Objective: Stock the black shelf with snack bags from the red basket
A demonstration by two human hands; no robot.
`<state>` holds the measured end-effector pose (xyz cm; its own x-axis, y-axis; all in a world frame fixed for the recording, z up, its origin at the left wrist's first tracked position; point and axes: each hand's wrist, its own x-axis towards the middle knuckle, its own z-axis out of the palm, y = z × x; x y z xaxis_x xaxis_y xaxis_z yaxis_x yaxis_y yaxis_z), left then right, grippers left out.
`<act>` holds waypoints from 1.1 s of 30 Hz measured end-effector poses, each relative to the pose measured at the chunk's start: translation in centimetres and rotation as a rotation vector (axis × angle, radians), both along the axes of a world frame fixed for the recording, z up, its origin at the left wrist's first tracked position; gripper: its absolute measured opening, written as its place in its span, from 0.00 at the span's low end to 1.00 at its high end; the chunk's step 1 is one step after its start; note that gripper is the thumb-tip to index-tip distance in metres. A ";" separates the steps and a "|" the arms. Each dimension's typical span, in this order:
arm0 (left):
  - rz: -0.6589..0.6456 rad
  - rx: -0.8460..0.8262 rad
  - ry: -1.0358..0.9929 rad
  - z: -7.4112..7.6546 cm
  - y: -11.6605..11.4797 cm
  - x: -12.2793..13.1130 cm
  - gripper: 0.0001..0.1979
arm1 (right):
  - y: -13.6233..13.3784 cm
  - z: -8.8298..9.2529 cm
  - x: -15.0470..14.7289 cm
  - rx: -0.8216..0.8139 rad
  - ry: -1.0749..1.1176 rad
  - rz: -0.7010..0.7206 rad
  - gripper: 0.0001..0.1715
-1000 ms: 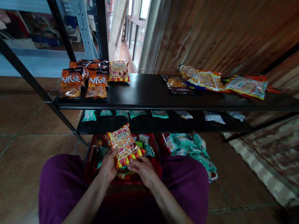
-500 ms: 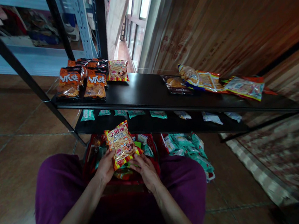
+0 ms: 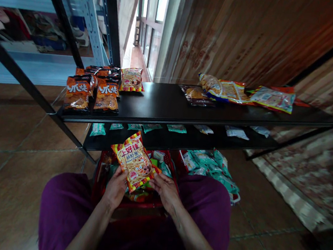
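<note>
Purple trousers (image 3: 209, 214), nearest, flank both hands. Left hand (image 3: 116, 186) partly closed, gripping prawn bag (image 3: 134, 162) at lower left edge; right hand (image 3: 165, 189) loosely curled, fingers holding its lower right corner. Prawn bag tilted, printed face up, above red basket (image 3: 96, 185) of mixed packets. Green bags (image 3: 207, 161) heaped just right of basket. Beyond: lower shelf (image 3: 158, 141) with row of small packets (image 3: 177, 128). Upper shelf (image 3: 157, 104): orange bags (image 3: 107, 94) at left, second prawn bag (image 3: 132, 79) beside them, flat-lying bags (image 3: 233, 91) farther right. Curtain (image 3: 224, 35) behind.
</note>
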<state>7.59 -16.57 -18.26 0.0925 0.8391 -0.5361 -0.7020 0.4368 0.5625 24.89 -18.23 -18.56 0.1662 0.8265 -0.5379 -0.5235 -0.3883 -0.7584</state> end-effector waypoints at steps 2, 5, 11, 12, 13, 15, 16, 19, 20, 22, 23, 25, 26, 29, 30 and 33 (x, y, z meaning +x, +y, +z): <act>-0.001 0.005 -0.006 -0.1 0.0 -0.3 0.16 | -0.1 -0.1 0.1 0.002 0.005 0.004 0.21; 0.026 0.014 -0.062 0.0 0.3 -0.5 0.14 | -0.3 0.0 0.0 0.016 -0.012 0.025 0.21; 0.067 -0.059 -0.121 1.0 1.5 -0.3 0.14 | -0.8 0.5 -0.2 0.074 -0.088 0.057 0.22; 0.088 -0.073 -0.114 1.0 1.7 -0.3 0.13 | -0.9 0.6 -0.1 0.086 -0.099 0.065 0.21; 0.110 -0.085 -0.103 1.0 1.9 -0.4 0.12 | -1.0 0.6 -0.1 0.102 -0.106 0.070 0.21; 0.150 -0.105 -0.075 0.7 2.3 -0.7 0.11 | -1.1 0.8 0.2 0.137 -0.112 0.067 0.21; 0.164 -0.106 -0.054 0.5 2.6 -1.0 0.10 | -1.1 0.9 0.5 0.152 -0.113 0.062 0.20; 0.177 -0.028 0.047 0.2 3.6 -2.0 0.11 | -0.9 1.1 1.2 0.184 -0.129 0.066 0.19; 0.176 0.009 0.097 0.1 4.0 -2.4 0.13 | -0.8 1.2 1.4 0.191 -0.137 0.071 0.18; 0.159 0.081 0.193 0.4 4.9 -2.9 0.17 | -0.6 1.3 1.9 0.201 -0.152 0.087 0.18; 0.146 0.112 0.235 0.6 5.3 -3.1 0.19 | -0.5 1.3 2.0 0.203 -0.159 0.094 0.18; 0.104 0.178 0.318 1.4 6.3 -3.3 0.23 | -0.5 1.2 2.2 0.200 -0.162 0.112 0.18; 0.069 0.207 0.362 1.8 6.8 -3.4 0.23 | -0.5 1.2 2.3 0.198 -0.160 0.121 0.18; -0.091 0.246 0.475 2.9 7.9 -3.3 0.23 | -0.5 1.4 2.5 0.192 -0.157 0.141 0.19; -0.138 0.242 0.490 3.2 8.2 -3.2 0.23 | -0.5 1.5 2.6 0.191 -0.158 0.150 0.19; -0.186 0.217 0.509 3.4 8.7 -3.1 0.23 | -0.5 1.9 2.8 0.186 -0.171 0.197 0.19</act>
<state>4.49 -7.87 -14.89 0.0245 0.9289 -0.3694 -0.2425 0.3640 0.8993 27.70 -18.74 -16.70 0.0677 0.9333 -0.3527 -0.3108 -0.3162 -0.8963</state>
